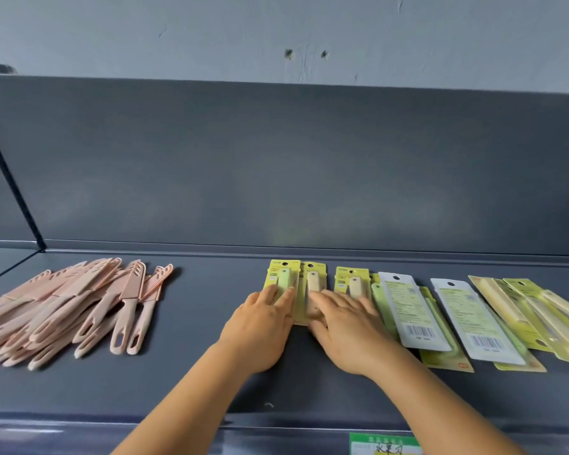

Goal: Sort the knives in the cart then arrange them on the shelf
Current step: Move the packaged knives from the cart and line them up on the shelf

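Lying flat on the dark grey shelf, the carded knives run in a row from the middle toward 3 o'clock, their long axes pointing roughly from 6 to 12 o'clock with hang holes at the far end. The left hand presses straight fingers onto the green-handled knife pack, grasping nothing; the right hand lies flat, fingers extended, over the beige-handled knife pack just beside it, also released. Both palms hide the near halves of these two yellow cards, so their lower ends cannot be made out. A third yellow pack sits at 3 o'clock of the right hand, its near part covered by the wrist. Farther toward 3 o'clock, two packs lie face down showing white backs with barcodes, overlapping green-yellow cards beneath. The last yellow packs tilt toward 10 o'clock and are cut off by the frame's edge. Well apart at 9 o'clock, a heap of loose pink sheathed knives fans out, blades toward 1 o'clock, handles toward 7 o'clock, its near-left part cropped. A green price label at 6 o'clock on the shelf edge is blurred and partly cut off. Behind rises the grey back panel.
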The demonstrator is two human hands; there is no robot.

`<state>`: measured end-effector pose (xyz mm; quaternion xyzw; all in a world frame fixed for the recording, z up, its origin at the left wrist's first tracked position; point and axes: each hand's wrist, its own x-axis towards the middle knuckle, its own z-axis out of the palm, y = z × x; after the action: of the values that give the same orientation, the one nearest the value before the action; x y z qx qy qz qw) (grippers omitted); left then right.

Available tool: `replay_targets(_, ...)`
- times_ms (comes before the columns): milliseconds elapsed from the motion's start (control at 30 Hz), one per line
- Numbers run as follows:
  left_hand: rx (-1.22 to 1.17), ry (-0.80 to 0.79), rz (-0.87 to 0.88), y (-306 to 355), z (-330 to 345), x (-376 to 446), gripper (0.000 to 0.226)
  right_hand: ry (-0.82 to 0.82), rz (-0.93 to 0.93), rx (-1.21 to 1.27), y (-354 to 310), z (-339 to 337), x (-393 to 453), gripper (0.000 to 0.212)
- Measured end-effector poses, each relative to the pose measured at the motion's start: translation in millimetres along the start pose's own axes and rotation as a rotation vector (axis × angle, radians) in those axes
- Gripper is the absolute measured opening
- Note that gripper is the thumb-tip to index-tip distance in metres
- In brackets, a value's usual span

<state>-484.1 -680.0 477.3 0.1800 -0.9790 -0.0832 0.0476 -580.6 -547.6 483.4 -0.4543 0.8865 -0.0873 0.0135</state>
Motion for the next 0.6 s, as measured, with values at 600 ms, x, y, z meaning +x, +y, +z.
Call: replay_targets(600, 0.134, 0.055, 0.042, 11.0, 3.6, 25.8, 0.049, 0.02, 0.054, 0.015, 23.4, -8.9, 1.2, 0.05)
